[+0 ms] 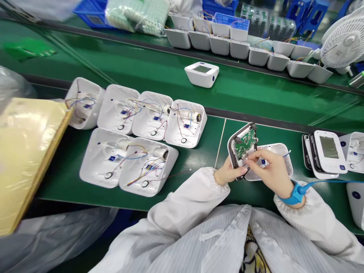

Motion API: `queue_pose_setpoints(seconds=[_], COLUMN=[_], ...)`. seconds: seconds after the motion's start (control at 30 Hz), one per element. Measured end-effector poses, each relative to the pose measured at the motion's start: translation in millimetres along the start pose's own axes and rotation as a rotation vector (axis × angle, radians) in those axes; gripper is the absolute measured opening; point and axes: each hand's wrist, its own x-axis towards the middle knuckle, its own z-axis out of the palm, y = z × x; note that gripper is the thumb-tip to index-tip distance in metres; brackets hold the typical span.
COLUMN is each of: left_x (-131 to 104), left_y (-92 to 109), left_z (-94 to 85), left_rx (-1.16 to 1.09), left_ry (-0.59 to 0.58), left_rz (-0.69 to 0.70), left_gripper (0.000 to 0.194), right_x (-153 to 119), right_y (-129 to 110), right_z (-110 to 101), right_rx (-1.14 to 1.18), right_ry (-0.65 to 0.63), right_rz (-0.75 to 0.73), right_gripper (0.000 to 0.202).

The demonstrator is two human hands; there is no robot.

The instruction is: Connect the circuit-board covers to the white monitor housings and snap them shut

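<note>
Tilted up in front of me is a device front panel (234, 146) with a green circuit board (246, 143) on its inner side. My left hand (229, 172) grips the panel at its lower left edge. My right hand (269, 167), with a blue wrist strap (295, 193), has thumb and forefinger pinched at the board's lower edge; what lies between them is too small to make out. Behind and below the hands sits an open white housing (286, 161), partly hidden by them, with a blue connector at its right rim.
Several open white housings (153, 129) with wires stand at the left, beside a yellow wrapped stack (31, 151). Front panels (330, 149) are stacked at the right. An assembled device (202, 76) rests beyond the bench. Grey housings (220, 44) and a fan (345, 41) line the shelf.
</note>
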Motion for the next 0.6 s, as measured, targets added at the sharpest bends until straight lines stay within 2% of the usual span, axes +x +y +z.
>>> queue_pose_setpoints(seconds=[0.13, 0.3, 0.47, 0.6], left_x=[-0.5, -2.2, -2.4, -0.7], left_y=[-1.1, -2.1, 1.4, 7.0], left_z=[-1.3, -1.7, 4.6, 11.1], left_rx=[-0.001, 0.034, -0.008, -0.034], left_ry=[-0.017, 0.009, 0.05, 0.083], left_rz=[0.011, -0.038, -0.058, -0.108], left_gripper=[0.063, 0.068, 0.07, 0.072], right_x=[-0.2, -1.8, -3.2, -3.1], right_y=[-1.2, -1.3, -1.8, -1.1], right_z=[2.3, 6.8, 10.8, 11.9], right_rx=[-0.024, -0.029, 0.004, 0.008], right_ry=[0.023, 0.034, 0.066, 0.032], right_rz=[-0.031, 0.002, 0.031, 0.073], right_gripper=[0.007, 0.008, 0.008, 0.009])
